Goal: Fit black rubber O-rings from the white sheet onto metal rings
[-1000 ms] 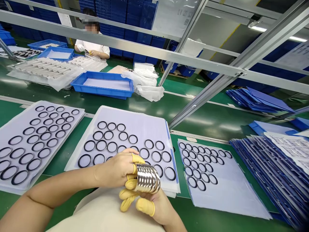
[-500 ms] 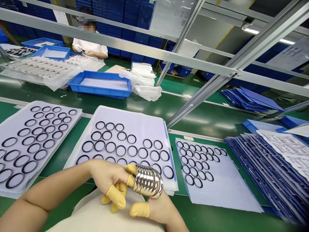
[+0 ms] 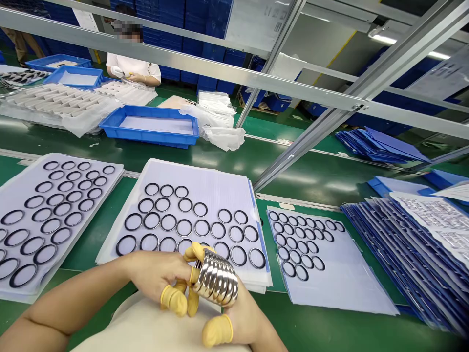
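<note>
My right hand (image 3: 246, 313) carries a stack of shiny metal rings (image 3: 217, 277), threaded around its fingers, its thumb held apart below. Yellow finger cots cover the fingertips of both hands. From the left, my left hand (image 3: 159, 276) meets the stack's near end, with curled fingers against the end rings; part of their grip is hidden. Behind the hands, dark-edged rings lie in rows on a white sheet stack (image 3: 205, 178). More such rings lie on the left sheet (image 3: 84, 234) and on the right sheet (image 3: 344, 278).
A blue tray (image 3: 110, 128) stands across the green bench, beside white wrapping sheets (image 3: 218, 120). Piled blue-edged sheets (image 3: 395, 259) fill the right side. A metal frame bar (image 3: 220, 73) crosses above the bench. A co-worker (image 3: 135, 68) sits at the far left.
Both hands and the metal ring stack have shifted slightly left and down. My right thumb has dropped lower, away from the rings. My left fingers have bent closer to the stack's end.
</note>
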A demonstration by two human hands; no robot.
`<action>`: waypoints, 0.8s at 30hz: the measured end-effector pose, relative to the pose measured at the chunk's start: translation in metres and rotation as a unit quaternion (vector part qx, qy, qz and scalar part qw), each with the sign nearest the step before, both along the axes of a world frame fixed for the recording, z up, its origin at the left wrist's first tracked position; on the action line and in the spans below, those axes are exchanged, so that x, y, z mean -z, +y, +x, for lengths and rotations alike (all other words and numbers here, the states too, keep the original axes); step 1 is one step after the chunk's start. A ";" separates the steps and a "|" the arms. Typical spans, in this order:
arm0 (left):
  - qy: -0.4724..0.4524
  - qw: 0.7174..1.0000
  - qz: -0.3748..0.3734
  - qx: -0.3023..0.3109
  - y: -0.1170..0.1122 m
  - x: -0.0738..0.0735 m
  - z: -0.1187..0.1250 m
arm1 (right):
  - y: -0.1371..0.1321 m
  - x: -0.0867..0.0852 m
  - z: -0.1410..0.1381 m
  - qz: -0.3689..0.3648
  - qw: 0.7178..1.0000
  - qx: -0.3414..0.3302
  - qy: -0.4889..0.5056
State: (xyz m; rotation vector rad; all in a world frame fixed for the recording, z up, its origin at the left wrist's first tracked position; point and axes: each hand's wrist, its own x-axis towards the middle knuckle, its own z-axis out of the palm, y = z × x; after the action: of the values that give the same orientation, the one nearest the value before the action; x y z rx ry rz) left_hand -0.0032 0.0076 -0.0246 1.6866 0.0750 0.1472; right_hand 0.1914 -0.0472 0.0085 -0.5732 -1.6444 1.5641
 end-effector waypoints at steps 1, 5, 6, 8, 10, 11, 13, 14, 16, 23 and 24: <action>-0.002 1.000 0.003 -0.002 0.000 -0.001 0.000 | -0.001 0.000 0.000 -0.023 1.000 0.003 0.011; -0.010 1.000 0.015 -0.016 0.002 -0.009 0.000 | -0.005 0.006 -0.001 -0.080 0.996 0.042 0.014; -0.009 1.000 0.014 -0.022 0.003 -0.011 0.000 | -0.006 0.008 -0.002 -0.084 0.995 0.050 0.006; -0.005 0.999 -0.002 -0.037 0.003 -0.013 0.000 | -0.008 0.012 -0.002 -0.085 0.995 0.057 -0.012; -0.020 0.997 -0.048 -0.055 0.002 -0.012 0.001 | -0.008 0.015 -0.003 -0.075 0.994 0.077 -0.028; -0.033 0.994 -0.081 -0.071 0.002 -0.011 0.003 | -0.008 0.015 -0.004 -0.062 0.993 0.090 -0.040; -0.049 0.979 -0.161 -0.117 0.000 -0.007 0.007 | -0.006 0.013 -0.006 -0.019 0.992 0.107 -0.068; -0.047 0.968 -0.201 -0.144 -0.001 -0.005 0.010 | -0.005 0.012 -0.007 0.006 0.990 0.114 -0.082; -0.028 0.945 -0.265 -0.192 -0.002 -0.001 0.014 | -0.003 0.009 -0.010 0.051 0.986 0.122 -0.105; -0.028 0.923 -0.299 -0.239 -0.002 -0.003 0.016 | -0.004 0.012 -0.015 -0.017 0.984 0.143 -0.100; -0.033 0.923 -0.296 -0.243 -0.001 -0.004 0.015 | -0.005 0.016 -0.014 -0.037 0.985 0.143 -0.092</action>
State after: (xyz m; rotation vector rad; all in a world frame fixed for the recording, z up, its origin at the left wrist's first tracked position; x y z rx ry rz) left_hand 0.0118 0.0062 -0.0202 1.0282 0.4463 0.5016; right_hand 0.1777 -0.0524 -0.0080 -0.9739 -1.5615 1.3971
